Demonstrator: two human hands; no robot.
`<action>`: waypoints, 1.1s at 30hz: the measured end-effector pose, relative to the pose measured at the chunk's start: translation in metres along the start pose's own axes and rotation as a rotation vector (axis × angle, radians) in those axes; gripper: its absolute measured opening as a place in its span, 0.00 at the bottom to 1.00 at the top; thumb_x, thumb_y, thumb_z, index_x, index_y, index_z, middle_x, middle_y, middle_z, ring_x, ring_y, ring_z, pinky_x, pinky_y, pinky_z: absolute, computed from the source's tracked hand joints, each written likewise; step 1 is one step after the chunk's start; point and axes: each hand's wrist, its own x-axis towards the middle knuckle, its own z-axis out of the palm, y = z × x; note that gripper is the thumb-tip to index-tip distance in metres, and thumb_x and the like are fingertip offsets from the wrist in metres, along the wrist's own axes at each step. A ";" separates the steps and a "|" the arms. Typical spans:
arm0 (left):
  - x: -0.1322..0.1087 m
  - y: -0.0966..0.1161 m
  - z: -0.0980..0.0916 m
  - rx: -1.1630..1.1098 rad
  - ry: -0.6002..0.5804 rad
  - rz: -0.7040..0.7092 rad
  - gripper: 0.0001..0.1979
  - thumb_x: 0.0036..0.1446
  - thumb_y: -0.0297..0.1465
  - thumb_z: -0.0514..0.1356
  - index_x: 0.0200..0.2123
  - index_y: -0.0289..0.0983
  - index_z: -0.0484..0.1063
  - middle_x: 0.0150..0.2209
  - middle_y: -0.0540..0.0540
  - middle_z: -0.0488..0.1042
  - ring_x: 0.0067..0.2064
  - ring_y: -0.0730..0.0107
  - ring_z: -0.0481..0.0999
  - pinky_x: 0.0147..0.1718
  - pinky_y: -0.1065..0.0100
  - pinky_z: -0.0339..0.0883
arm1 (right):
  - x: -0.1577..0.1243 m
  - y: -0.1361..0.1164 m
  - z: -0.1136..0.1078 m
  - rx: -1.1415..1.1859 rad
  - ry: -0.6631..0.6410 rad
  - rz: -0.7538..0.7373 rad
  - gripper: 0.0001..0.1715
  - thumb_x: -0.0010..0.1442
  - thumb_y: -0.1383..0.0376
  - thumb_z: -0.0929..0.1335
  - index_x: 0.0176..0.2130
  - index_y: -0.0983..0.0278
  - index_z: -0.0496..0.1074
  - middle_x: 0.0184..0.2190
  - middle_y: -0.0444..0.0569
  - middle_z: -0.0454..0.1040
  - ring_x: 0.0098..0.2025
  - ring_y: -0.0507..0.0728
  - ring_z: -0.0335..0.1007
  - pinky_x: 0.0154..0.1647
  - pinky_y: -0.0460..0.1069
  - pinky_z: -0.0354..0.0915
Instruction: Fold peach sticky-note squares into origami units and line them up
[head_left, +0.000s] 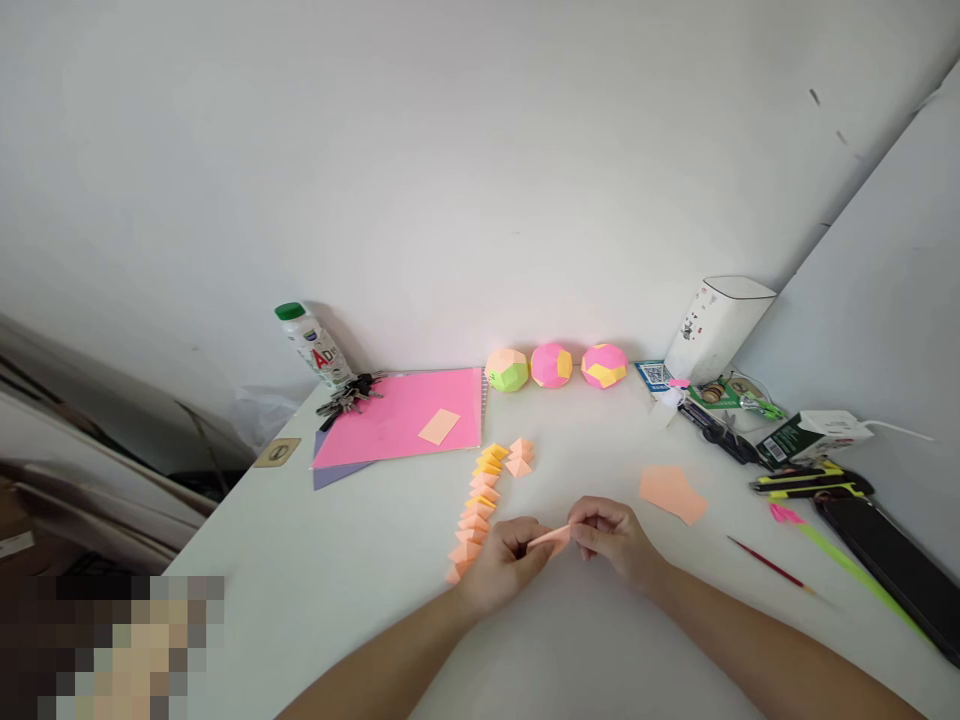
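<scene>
A small folded piece of peach paper [553, 540] is pinched between my two hands above the table. My left hand [504, 568] grips its left end, thumb on the near side. At the right end, the fingertips of my right hand [609, 535] close on the paper. Just beyond my left hand runs a row of folded paper units [480, 500] in peach and yellow, with a shorter stack of peach units [520, 457] beside it. Flat peach paper pieces [673, 493] lie to the right of my right hand.
Three paper balls [551, 366] sit against the wall. Pink sheets [397, 410], keys [351, 395] and a bottle [315, 345] are at the left. On the right are a thin red brush [772, 565], a black phone-like slab [889, 570], a cutter [814, 480] and a white container [716, 330].
</scene>
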 end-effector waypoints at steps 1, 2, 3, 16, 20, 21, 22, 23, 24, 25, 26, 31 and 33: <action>0.000 0.000 0.000 0.000 -0.001 -0.002 0.16 0.56 0.37 0.55 0.20 0.36 0.59 0.21 0.54 0.53 0.23 0.77 0.52 0.21 0.71 0.47 | 0.000 0.000 0.000 -0.001 0.000 0.004 0.08 0.54 0.62 0.71 0.27 0.64 0.72 0.20 0.40 0.64 0.21 0.48 0.60 0.23 0.45 0.60; 0.000 0.000 0.000 0.001 0.001 -0.004 0.16 0.56 0.37 0.55 0.20 0.36 0.59 0.21 0.54 0.53 0.23 0.77 0.53 0.21 0.71 0.47 | 0.000 -0.001 0.000 -0.004 0.003 0.007 0.09 0.54 0.62 0.71 0.27 0.64 0.72 0.20 0.40 0.64 0.21 0.48 0.60 0.23 0.45 0.60; 0.001 0.000 0.000 0.001 0.005 -0.006 0.16 0.56 0.37 0.55 0.20 0.36 0.59 0.21 0.54 0.53 0.23 0.77 0.53 0.21 0.71 0.47 | 0.000 -0.001 0.000 -0.012 0.007 0.010 0.09 0.54 0.62 0.71 0.26 0.65 0.72 0.20 0.40 0.64 0.21 0.48 0.60 0.23 0.45 0.60; 0.001 0.002 0.001 -0.006 0.028 -0.022 0.18 0.55 0.40 0.56 0.19 0.36 0.63 0.20 0.54 0.53 0.23 0.76 0.53 0.21 0.71 0.47 | -0.004 -0.002 0.004 -0.076 0.023 -0.012 0.17 0.63 0.52 0.62 0.34 0.63 0.67 0.18 0.41 0.66 0.22 0.51 0.62 0.25 0.47 0.59; 0.001 0.003 0.001 -0.007 0.021 0.003 0.18 0.56 0.41 0.56 0.19 0.36 0.63 0.20 0.54 0.54 0.23 0.76 0.54 0.21 0.71 0.49 | -0.005 0.000 0.005 -0.162 -0.006 -0.032 0.15 0.61 0.54 0.65 0.37 0.63 0.68 0.19 0.41 0.65 0.23 0.51 0.63 0.26 0.47 0.61; 0.001 0.004 0.001 -0.005 0.023 0.004 0.18 0.56 0.41 0.56 0.19 0.35 0.64 0.20 0.54 0.54 0.23 0.76 0.54 0.22 0.71 0.49 | -0.005 0.000 0.005 -0.181 -0.007 -0.032 0.14 0.60 0.55 0.66 0.36 0.64 0.68 0.19 0.40 0.64 0.23 0.51 0.62 0.25 0.47 0.61; 0.001 0.004 0.002 0.000 0.028 0.002 0.19 0.56 0.41 0.56 0.19 0.35 0.64 0.20 0.54 0.54 0.23 0.76 0.54 0.22 0.71 0.49 | -0.005 0.001 0.005 -0.198 -0.005 -0.031 0.13 0.60 0.56 0.66 0.35 0.64 0.68 0.19 0.40 0.64 0.22 0.51 0.62 0.24 0.46 0.61; 0.001 0.005 0.002 0.007 0.032 -0.002 0.19 0.55 0.41 0.56 0.19 0.35 0.64 0.20 0.54 0.54 0.23 0.76 0.54 0.22 0.72 0.50 | -0.005 0.001 0.006 -0.209 0.001 -0.029 0.13 0.60 0.56 0.66 0.33 0.64 0.68 0.19 0.40 0.64 0.22 0.51 0.62 0.24 0.46 0.60; 0.001 0.005 0.002 0.014 0.038 -0.008 0.18 0.55 0.42 0.57 0.20 0.35 0.65 0.21 0.54 0.55 0.23 0.76 0.54 0.22 0.72 0.50 | -0.005 0.000 0.006 -0.217 0.007 -0.028 0.13 0.60 0.57 0.66 0.32 0.64 0.68 0.19 0.40 0.64 0.21 0.51 0.62 0.23 0.46 0.60; 0.001 0.006 0.003 0.018 0.044 -0.015 0.18 0.55 0.42 0.57 0.20 0.35 0.66 0.21 0.54 0.55 0.24 0.76 0.55 0.23 0.72 0.51 | -0.005 0.000 0.006 -0.222 0.011 -0.026 0.13 0.60 0.57 0.66 0.31 0.64 0.68 0.19 0.40 0.64 0.21 0.51 0.62 0.23 0.46 0.60; 0.001 0.006 0.003 0.020 0.048 -0.021 0.17 0.55 0.41 0.57 0.22 0.35 0.67 0.21 0.54 0.56 0.24 0.76 0.55 0.23 0.72 0.52 | -0.005 0.000 0.006 -0.226 0.014 -0.025 0.13 0.60 0.57 0.66 0.30 0.64 0.68 0.19 0.40 0.64 0.21 0.50 0.62 0.23 0.46 0.60; 0.001 0.004 0.003 0.011 0.035 0.009 0.17 0.57 0.42 0.56 0.23 0.35 0.69 0.22 0.53 0.57 0.25 0.76 0.56 0.24 0.72 0.53 | -0.004 0.002 0.008 -0.256 -0.011 -0.039 0.12 0.60 0.57 0.66 0.32 0.64 0.69 0.20 0.41 0.65 0.21 0.50 0.63 0.23 0.45 0.62; 0.002 0.002 0.002 0.005 0.012 0.035 0.19 0.58 0.42 0.55 0.22 0.35 0.68 0.22 0.53 0.57 0.25 0.76 0.56 0.24 0.71 0.53 | -0.004 0.003 0.009 -0.286 -0.037 -0.048 0.13 0.60 0.57 0.66 0.34 0.64 0.71 0.22 0.42 0.67 0.22 0.50 0.64 0.22 0.45 0.64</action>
